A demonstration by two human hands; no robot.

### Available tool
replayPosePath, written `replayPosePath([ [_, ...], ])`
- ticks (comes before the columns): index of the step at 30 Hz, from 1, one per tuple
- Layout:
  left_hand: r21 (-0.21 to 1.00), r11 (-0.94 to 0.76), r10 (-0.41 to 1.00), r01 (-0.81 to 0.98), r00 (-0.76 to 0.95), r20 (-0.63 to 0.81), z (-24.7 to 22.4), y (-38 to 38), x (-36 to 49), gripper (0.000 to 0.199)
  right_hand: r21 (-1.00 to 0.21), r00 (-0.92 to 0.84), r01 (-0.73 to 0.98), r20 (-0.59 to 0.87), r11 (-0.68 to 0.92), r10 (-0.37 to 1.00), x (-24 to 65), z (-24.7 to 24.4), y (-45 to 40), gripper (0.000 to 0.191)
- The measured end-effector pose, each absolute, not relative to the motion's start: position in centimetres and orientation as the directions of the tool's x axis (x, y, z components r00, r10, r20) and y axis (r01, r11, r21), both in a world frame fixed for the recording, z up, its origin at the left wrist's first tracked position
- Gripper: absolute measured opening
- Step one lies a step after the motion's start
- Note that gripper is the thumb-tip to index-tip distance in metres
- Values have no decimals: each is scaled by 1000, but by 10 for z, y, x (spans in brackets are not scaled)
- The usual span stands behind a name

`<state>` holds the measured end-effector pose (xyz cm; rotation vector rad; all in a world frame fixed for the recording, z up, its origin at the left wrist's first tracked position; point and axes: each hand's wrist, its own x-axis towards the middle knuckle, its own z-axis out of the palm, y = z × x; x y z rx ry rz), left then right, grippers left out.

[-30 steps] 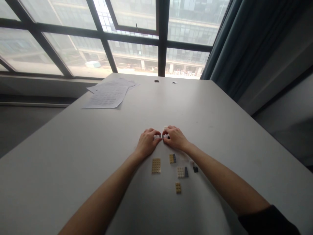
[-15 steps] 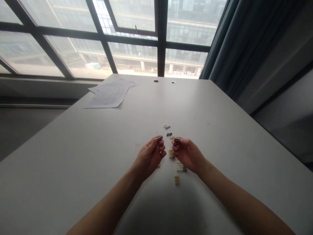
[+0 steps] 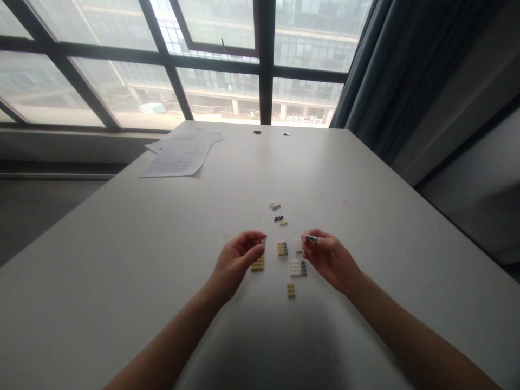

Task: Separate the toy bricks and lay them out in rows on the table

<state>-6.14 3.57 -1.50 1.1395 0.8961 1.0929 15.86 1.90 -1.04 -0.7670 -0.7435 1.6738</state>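
My left hand (image 3: 239, 260) is closed, pinching a small grey building brick (image 3: 264, 241) between thumb and fingertips. Another small grey brick (image 3: 311, 239) is pinched in my right hand (image 3: 331, 260). A tan brick (image 3: 257, 264) lies on the table just under my left fingers. Between the hands rests a tan-and-grey brick piece (image 3: 282, 249). Close below my right hand is a white-and-grey brick piece (image 3: 298, 268). A smaller tan brick (image 3: 291, 290) lies nearer to me. Beside my right fingertips, a pale piece (image 3: 298, 246) is partly hidden.
Farther up the white table (image 3: 122, 244) lie black pieces (image 3: 278, 219), a thin tan piece (image 3: 283, 223), a small white piece (image 3: 272, 204) and a grey piece (image 3: 277, 207). Printed papers (image 3: 179, 154) are at the far left. A dark curtain (image 3: 365, 81) hangs at the right.
My hands have moved apart, the right one to the right and the left one slightly left. Bricks between and beneath them now show more fully. Each hand keeps its grey brick.
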Motion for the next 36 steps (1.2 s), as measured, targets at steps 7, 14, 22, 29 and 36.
replayPosePath([
  [7, 703, -522, 807, 483, 548, 223, -16, -2, -47, 12, -908, -291, 338, 148, 246, 945, 205, -26, -18, 17],
  [14, 524, -608, 731, 597, 678, 75, -32, -5, -1, 20, -599, -392, 696, 145, 396, 908, 213, -35, -35, 21],
  [22, 440, -590, 751, 677, 660, -8, -28, -3, 19, 12, -552, -405, 733, 117, 398, 907, 216, -40, -34, 21],
  [29, 449, -563, 766, 694, 642, -32, -27, -3, 25, 16, -572, -385, 730, 110, 375, 916, 216, -41, -35, 24],
  [36, 439, -585, 777, 682, 627, 60, -33, -3, 22, 20, -588, -386, 716, 119, 378, 915, 218, -39, -34, 26],
])
